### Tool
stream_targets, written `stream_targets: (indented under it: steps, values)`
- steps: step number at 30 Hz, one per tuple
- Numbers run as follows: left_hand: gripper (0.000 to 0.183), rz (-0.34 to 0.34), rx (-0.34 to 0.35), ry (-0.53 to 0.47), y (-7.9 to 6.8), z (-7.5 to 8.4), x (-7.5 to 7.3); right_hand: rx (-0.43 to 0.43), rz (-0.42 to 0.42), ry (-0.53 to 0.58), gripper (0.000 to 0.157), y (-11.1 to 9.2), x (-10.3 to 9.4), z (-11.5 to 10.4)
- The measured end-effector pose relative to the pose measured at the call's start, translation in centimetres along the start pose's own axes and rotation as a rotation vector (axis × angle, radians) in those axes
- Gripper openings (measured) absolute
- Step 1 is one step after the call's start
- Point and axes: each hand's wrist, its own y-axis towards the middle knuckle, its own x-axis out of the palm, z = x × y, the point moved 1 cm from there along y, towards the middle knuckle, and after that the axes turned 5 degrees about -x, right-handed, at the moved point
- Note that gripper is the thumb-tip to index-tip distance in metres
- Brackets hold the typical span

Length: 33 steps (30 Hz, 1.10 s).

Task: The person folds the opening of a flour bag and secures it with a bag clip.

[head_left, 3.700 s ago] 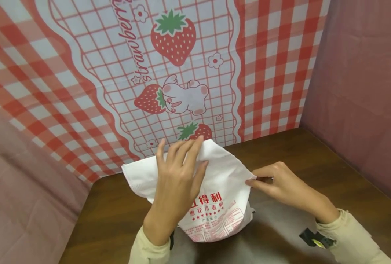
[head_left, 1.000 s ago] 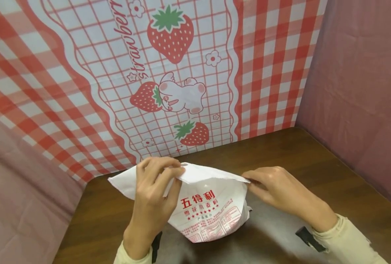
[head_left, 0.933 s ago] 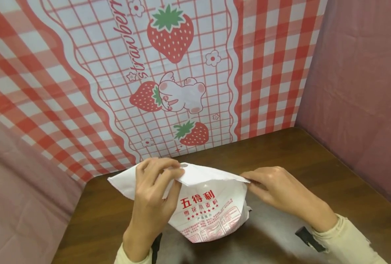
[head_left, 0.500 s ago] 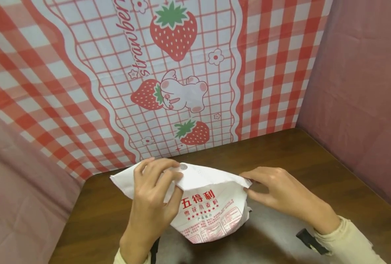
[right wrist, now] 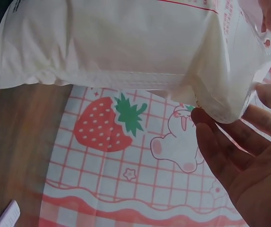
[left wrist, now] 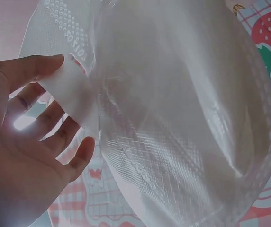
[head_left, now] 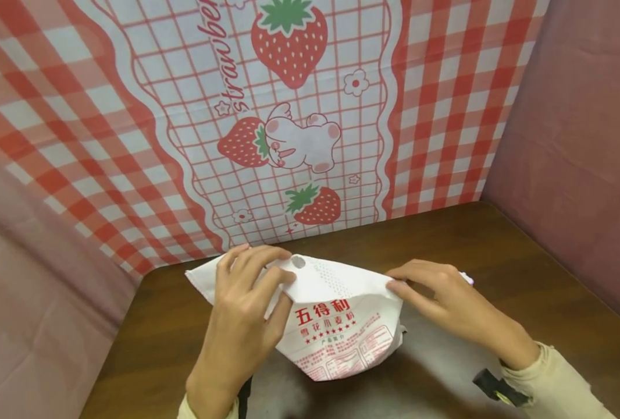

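Observation:
A white flour bag [head_left: 341, 343] with red lettering stands on the table, its upper edge folded over toward the front. My left hand [head_left: 247, 297] holds that folded edge left of the round hole, thumb in front and fingers over the top. At the right end, my right hand [head_left: 435, 291] pinches the corner of the fold between thumb and fingers. From the left wrist view, the bag's mouth [left wrist: 173, 94] gapes, showing a shiny inner surface. The right wrist view has the bag's side [right wrist: 112, 42] above the right hand's fingers [right wrist: 211, 146].
Below lies a brown wooden table [head_left: 524, 279]. A small pale purple object [head_left: 466, 278] sits behind the right hand. A strawberry-printed checked cloth [head_left: 310, 151] hangs at the back, with pink curtains [head_left: 577, 145] at both sides.
The bag's upper edge, standing up at first, has been folded down toward the front, over the top of the lettering. My left hand has moved lower and leftward; the right thumb has shifted onto the fold.

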Motion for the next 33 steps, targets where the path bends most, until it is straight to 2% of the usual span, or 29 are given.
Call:
stream_targets:
  steps: [7,14,18,22,27,30,33]
  values:
    - [0.018,-0.015,0.015,0.003,0.2,0.2,0.1,-0.013,0.013,-0.081,0.028,0.1,-0.3,-0.1]
    - [0.013,0.073,0.059,0.034,0.6,0.9,0.4,-0.014,0.004,-0.107,0.026,0.2,-0.3,-0.2]
    - [0.022,0.090,0.068,0.051,0.6,1.1,0.8,-0.010,0.002,-0.126,0.024,0.1,-0.2,-0.3]
    - [0.025,0.060,0.052,0.085,0.4,1.0,1.2,-0.021,0.004,-0.130,0.025,0.1,-0.1,-0.3]
    - [0.036,-0.009,-0.008,0.178,-0.1,0.5,1.5,-0.050,0.021,-0.112,0.027,0.2,0.1,-0.3]
    - [0.030,-0.039,-0.036,0.216,-0.4,0.2,1.5,-0.070,0.029,-0.093,0.029,0.3,0.2,-0.3]
    - [0.021,-0.065,-0.051,0.206,-0.4,0.1,1.6,-0.084,0.035,-0.073,0.031,0.3,0.4,-0.2]
